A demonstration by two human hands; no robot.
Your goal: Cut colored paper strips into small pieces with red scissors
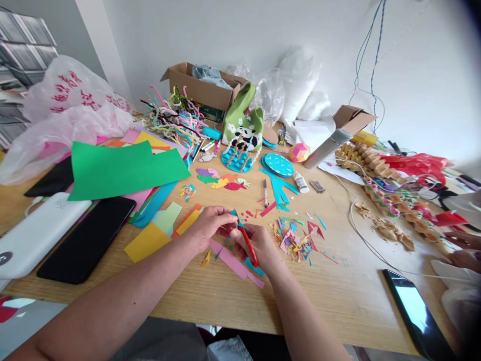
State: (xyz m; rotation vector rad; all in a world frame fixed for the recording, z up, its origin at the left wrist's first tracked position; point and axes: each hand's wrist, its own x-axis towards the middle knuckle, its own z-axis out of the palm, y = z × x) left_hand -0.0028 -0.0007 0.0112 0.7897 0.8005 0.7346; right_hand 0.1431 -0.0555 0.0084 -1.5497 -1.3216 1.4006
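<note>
Clock bearings read from the scissors (249,246), which sit near the middle of the desk (218,306), over its near half. Right hand (266,248): grasping the scissors by the red handles, blades pointing to about 11 o'clock. Left hand (211,224): fingertips pinching a small piece of blue paper (233,213) at the blades. Pink strip (235,264) lies below the hands, 6 to 7 o'clock. Mixed paper scraps (295,241) heaped at 3 o'clock. Pen (265,193) at 1 o'clock. Paper fish (229,182), several colours, grouped at 11 o'clock. Large green sheet (124,170) atop other papers, 10 o'clock. Panda bag (244,123) upright at 12 o'clock.
</note>
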